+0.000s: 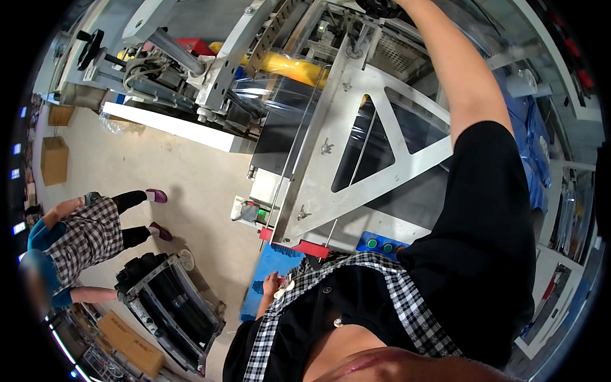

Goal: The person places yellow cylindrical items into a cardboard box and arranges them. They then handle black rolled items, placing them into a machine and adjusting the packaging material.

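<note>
My right arm (pixel 468 79) stretches forward over the machine's slanted metal frame (pixel 375 184), which has triangular cut-outs. That hand lies beyond the top edge of the picture, close to a black round knob or wheel (pixel 380 6). My left hand (pixel 272 284) is low at my side, above a blue plastic surface (pixel 251 296). Its fingers look loosely bent and a little apart, with nothing clearly held. A small white ornament (pixel 284 291) on my checked apron partly covers that hand. Red corner pieces (pixel 312 248) cap the frame's near end, and a blue button box (pixel 382 244) sits against my front.
A yellow roller (pixel 293 67) and clear film (pixel 273 95) run through the machine. At left, a person (pixel 86 239) in a checked apron touches a black wheeled rack (pixel 168 305). Cardboard boxes (pixel 55 159) stand behind; blue sheeting (pixel 531 137) hangs at right.
</note>
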Demonstrator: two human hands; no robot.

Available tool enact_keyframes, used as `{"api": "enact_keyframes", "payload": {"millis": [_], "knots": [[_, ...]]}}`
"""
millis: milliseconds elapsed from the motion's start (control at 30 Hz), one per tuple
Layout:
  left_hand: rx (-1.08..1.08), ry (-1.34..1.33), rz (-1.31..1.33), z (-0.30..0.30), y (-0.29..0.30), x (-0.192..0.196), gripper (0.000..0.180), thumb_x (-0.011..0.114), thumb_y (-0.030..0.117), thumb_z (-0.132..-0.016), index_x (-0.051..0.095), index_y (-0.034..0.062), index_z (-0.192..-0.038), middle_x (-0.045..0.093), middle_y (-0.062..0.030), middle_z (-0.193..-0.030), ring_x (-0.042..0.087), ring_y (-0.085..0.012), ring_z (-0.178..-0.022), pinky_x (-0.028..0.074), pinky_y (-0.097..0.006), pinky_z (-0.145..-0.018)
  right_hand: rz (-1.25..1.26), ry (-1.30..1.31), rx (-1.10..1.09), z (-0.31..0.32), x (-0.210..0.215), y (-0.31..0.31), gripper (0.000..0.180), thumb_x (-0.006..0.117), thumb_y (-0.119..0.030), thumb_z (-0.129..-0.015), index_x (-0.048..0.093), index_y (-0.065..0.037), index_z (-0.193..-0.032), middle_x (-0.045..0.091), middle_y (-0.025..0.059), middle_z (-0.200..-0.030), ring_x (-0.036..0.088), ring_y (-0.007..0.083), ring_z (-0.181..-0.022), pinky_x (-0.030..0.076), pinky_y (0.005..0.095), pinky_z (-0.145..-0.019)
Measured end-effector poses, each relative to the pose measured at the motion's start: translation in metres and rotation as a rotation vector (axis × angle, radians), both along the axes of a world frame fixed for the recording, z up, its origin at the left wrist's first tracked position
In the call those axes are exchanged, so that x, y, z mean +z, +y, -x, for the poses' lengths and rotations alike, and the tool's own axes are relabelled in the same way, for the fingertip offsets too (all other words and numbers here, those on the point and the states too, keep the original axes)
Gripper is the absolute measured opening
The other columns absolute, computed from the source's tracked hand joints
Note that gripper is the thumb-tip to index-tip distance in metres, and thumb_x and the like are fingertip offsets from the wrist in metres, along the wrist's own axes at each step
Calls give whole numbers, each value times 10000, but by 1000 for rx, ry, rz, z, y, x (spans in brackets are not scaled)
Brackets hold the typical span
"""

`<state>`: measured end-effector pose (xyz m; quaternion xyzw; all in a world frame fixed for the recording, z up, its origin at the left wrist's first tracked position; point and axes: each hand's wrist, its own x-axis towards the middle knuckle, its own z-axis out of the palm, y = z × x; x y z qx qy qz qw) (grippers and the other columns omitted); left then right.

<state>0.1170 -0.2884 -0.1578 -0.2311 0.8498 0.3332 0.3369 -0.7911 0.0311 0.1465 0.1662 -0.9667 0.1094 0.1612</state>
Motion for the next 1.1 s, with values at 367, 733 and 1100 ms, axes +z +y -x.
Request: {"api": "enact_keyframes", "payload": {"millis": [367,733,1100], "knots": [[1302,-257,-574,40,-3,32,348,643,314,-883,584,118,-1165,674,-101,-975,668,-230,-880,532,-396,-706,13,23,-41,-13,6,-2,270,551,-299,-856,538,-74,-1005,659,209,-822,654,403,-806,504,512,-676],[1418,-109,-694,13,6,19,283,633,250,-888,588,85,-1114,674,-114,-842,665,-230,-793,533,-380,-675,120,-67,-134,-15,6,-13,295,588,-303,-846,555,-80,-1037,673,206,-831,658,413,-808,508,526,-702],[758,-14,-298,18,-4,52,266,637,237,-879,581,88,-1092,664,-91,-855,652,-242,-743,521,-358,-614,93,-143,-140,-35,8,-23,274,575,-237,-817,583,-116,-1063,662,210,-785,655,408,-759,513,510,-675]]}}
